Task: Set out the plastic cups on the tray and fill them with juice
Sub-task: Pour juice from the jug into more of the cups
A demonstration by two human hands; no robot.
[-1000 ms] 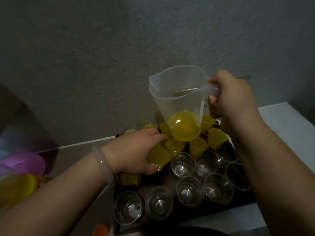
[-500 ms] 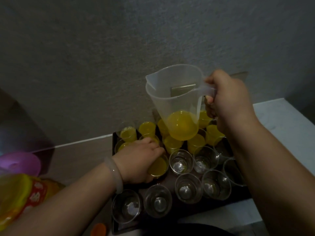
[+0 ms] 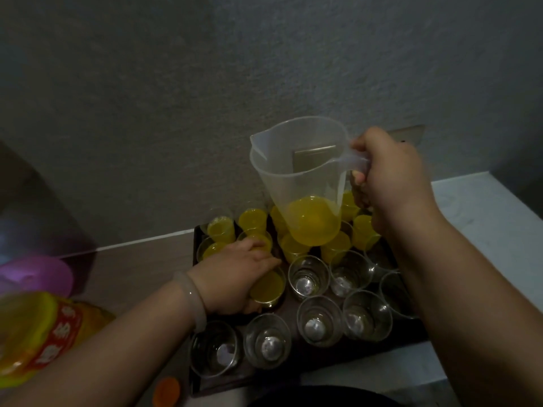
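On the dark tray (image 3: 405,333), toward its left side, we find the left hand (image 3: 235,277) clamped around a filled cup (image 3: 269,286). The fingers curl over the cup's far rim and wall. We cannot tell whether the cup's base touches the tray. An empty cup (image 3: 308,277) stands just beside it on the right.

The right hand (image 3: 388,177) grips the handle of a clear jug (image 3: 302,177), fingers closed fully around it. The jug is held up over the far part of the tray, spout pointing left, and is tilted slightly. Juice (image 3: 313,221) fills only its bottom portion.

Cup layout:
- Filled cups (image 3: 220,229) occupy the far rows, packed closely together.
- Empty cups (image 3: 318,320) occupy the near and right rows, rims almost touching.

Edges and room:
- The tray's far edge lies close to the grey wall (image 3: 176,98).
- To the left, a yellow bottle (image 3: 44,327) with a red label and a purple bowl (image 3: 35,274) stand near the tray, behind the left forearm.
- An orange cap (image 3: 167,392) lies just beside the tray's near-left corner.
- To the right, the pale counter (image 3: 484,230) extends well beyond the tray.
- Between cups, we see only narrow gaps of bare tray.
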